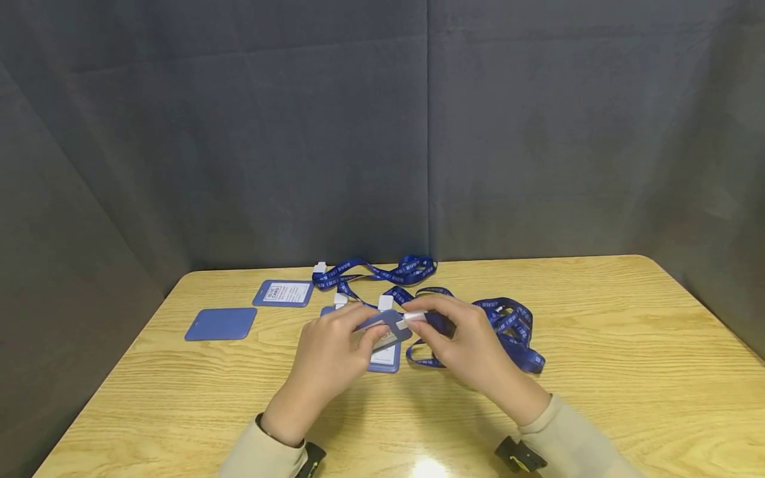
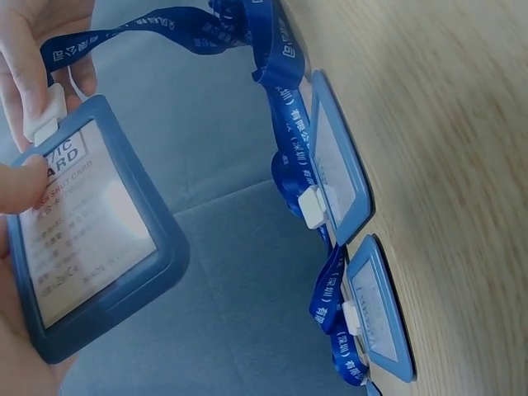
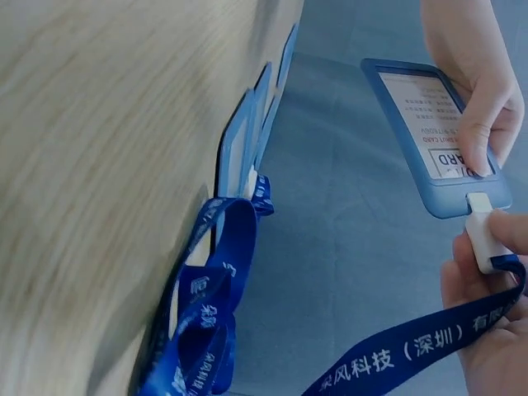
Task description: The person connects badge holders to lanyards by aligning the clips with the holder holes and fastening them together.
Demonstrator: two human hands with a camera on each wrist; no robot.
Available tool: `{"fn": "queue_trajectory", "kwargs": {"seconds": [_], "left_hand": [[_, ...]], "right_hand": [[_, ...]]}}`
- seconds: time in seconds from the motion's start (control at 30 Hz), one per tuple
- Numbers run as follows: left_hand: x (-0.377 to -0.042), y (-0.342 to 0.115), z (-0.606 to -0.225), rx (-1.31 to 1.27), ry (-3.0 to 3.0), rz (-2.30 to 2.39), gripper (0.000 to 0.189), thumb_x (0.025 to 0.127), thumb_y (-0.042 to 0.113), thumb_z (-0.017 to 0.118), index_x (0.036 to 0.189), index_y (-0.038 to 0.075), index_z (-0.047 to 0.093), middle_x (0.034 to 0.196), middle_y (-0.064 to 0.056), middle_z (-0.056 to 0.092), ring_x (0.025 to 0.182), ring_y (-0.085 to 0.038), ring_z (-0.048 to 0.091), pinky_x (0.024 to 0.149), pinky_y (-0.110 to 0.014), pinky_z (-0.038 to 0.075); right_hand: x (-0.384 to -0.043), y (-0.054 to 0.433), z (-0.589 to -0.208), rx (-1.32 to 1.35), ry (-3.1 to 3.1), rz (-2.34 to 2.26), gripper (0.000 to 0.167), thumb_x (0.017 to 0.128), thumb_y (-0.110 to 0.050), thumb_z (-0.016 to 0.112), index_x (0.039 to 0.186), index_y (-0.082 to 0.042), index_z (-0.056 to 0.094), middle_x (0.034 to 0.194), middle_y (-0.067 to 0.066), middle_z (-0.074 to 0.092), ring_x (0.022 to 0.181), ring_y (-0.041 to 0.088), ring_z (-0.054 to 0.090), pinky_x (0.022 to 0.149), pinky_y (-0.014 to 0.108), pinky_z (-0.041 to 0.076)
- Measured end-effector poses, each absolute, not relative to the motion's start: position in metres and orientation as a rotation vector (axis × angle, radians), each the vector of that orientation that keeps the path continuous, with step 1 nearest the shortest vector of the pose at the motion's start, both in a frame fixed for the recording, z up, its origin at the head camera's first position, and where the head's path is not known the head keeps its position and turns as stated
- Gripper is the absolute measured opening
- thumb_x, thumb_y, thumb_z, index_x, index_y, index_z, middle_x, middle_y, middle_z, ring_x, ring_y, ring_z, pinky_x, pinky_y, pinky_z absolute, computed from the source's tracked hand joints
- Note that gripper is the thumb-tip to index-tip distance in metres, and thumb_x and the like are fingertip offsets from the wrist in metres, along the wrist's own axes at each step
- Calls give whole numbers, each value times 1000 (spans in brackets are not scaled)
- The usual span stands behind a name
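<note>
Above the table, my left hand [image 1: 331,342] grips a blue badge holder [image 2: 157,239] with a printed card inside, its thumb on the card face near the top. My right hand [image 1: 472,338] pinches the white clip [image 3: 487,243] of a blue lanyard [image 3: 404,351]. In the right wrist view the clip's narrow end meets the slot at the holder's top edge; whether it is fastened I cannot tell. Below the hands another badge holder [image 1: 385,358] lies on the table, partly hidden by the left hand and the raised holder. A white clip [image 1: 385,303] lies just behind it.
To the left lie a plain blue badge holder [image 1: 221,324] and a holder with a card [image 1: 283,293]. Along the back stretches a lanyard [image 1: 412,269] with a white clip [image 1: 319,267]. More lanyards [image 1: 516,332] are heaped right of centre. A dark curtain [image 1: 311,146] stands behind the table.
</note>
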State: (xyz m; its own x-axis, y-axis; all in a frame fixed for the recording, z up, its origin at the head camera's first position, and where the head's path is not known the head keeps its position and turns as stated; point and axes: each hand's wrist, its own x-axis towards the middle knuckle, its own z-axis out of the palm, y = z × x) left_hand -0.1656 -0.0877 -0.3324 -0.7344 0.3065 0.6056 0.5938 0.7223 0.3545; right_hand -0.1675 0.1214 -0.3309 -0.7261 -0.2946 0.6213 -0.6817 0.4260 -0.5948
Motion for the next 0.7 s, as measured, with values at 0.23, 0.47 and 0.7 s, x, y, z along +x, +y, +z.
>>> {"fn": "queue_trajectory", "kwargs": {"seconds": [0.23,0.47,0.7], "left_hand": [[-167,-91,-329,-632,-2388,-792,16,88,20,77,98,8,74,95,-3,74,83,-21,71,66,-37,54],[-169,-91,-327,-527,-2392,-965,22,92,19,73,108,5,72,104,-7,72,101,-27,69,85,-44,54],[-174,-92,-325,-436,-2351,-1171,25,96,21,67,115,5,69,108,-8,71,100,-26,67,88,-46,51]], "right_hand": [[-170,137,-318,781,-2229,1239,21,91,-2,70,112,-7,71,105,1,73,90,12,69,80,27,55],[-175,164,-302,704,-2108,1271,19,94,4,64,111,-1,71,104,7,73,93,8,67,85,17,50],[-178,178,-291,624,-2037,1297,20,94,7,61,111,2,70,99,12,73,91,5,66,87,18,49]]}}
